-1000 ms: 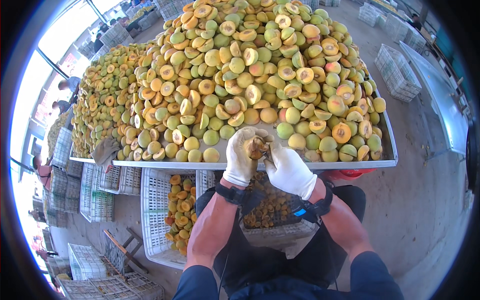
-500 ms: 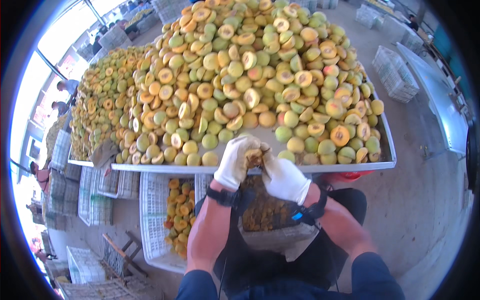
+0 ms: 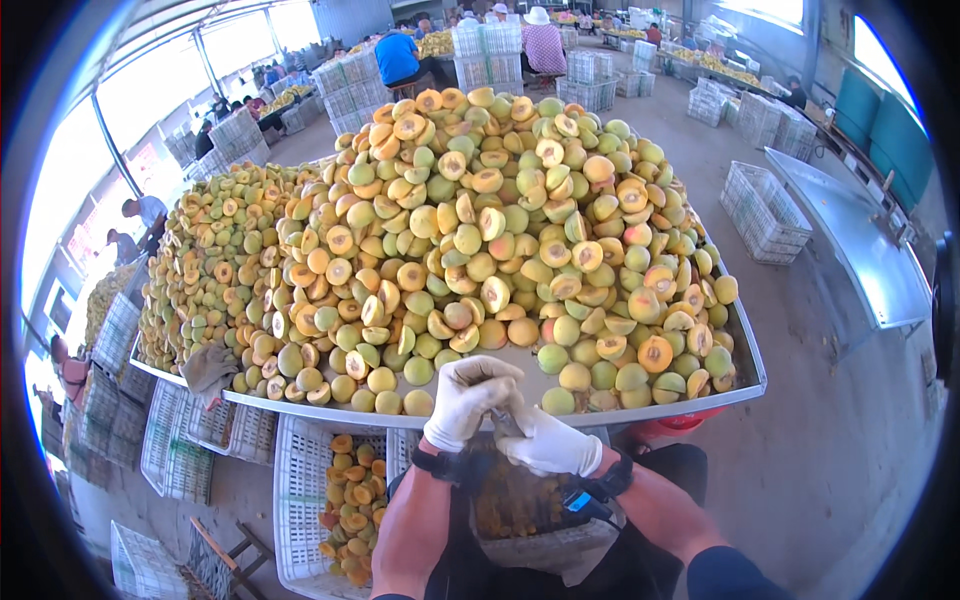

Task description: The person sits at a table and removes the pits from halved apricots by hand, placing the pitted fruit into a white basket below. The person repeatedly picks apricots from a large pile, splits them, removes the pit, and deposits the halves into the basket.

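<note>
My left hand (image 3: 468, 400) and my right hand (image 3: 548, 440), both in white gloves, meet at the near edge of a metal table (image 3: 300, 410). The left fingers are curled closed. Close beside them, the right fingers are pinched together. Something small and greyish shows between the hands, too blurred and covered to name. Just beyond, a large heap of apricots (image 3: 470, 240), greenish yellow to orange, fills the table, many cut in half with pits showing. Below my hands sits a crate (image 3: 555, 548) with brownish pieces in it, partly hidden by my arms.
At the lower left stands a white crate (image 3: 292, 500) of apricot halves. A grey cloth (image 3: 208, 370) lies on the table's left edge. A red container (image 3: 680, 422) is under the right edge. Several people sit among crates (image 3: 487, 55) at the back. A metal panel (image 3: 850, 230) leans at right.
The view has tilted up, bringing people and crates at the back into sight. My hands have shifted, and the brownish piece seen between them before no longer shows clearly.
</note>
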The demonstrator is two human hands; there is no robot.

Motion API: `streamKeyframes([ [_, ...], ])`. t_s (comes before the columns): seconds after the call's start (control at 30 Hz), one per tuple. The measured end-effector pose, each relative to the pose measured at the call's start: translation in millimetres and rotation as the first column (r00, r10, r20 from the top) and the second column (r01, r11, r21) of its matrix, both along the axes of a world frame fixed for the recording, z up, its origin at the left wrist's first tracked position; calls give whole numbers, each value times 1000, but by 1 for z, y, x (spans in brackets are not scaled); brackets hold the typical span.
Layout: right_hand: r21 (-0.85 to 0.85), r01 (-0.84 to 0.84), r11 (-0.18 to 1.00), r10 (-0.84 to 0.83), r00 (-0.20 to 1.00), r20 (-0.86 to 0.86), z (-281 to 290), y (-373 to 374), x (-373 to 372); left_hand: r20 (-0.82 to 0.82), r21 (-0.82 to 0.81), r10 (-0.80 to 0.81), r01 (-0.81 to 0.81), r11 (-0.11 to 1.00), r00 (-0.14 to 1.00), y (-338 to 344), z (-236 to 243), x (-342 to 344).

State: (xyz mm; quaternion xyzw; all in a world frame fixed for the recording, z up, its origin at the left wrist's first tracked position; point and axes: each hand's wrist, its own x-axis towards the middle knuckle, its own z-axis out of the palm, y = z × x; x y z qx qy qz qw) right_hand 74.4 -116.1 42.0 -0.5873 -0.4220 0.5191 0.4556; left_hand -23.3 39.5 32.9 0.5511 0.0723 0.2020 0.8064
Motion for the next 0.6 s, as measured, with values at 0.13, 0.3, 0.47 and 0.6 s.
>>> streamKeyframes([
  [0.13,-25,5,1000,-12,960,-279,-6,-10,4,-111,7,-50,51,999,993,-4,7,7],
  [0.3,-81,17,997,-54,875,-481,-1,-10,16,14,-47,253,-252,967,967,-30,6,20],
  [0.47,80,107,991,-119,981,151,-23,1,4,-145,39,307,-305,952,941,-20,-10,19],
  [0.6,-90,-3,996,-16,977,-214,4,-9,7,-46,59,173,-171,984,984,-21,-7,15],
])
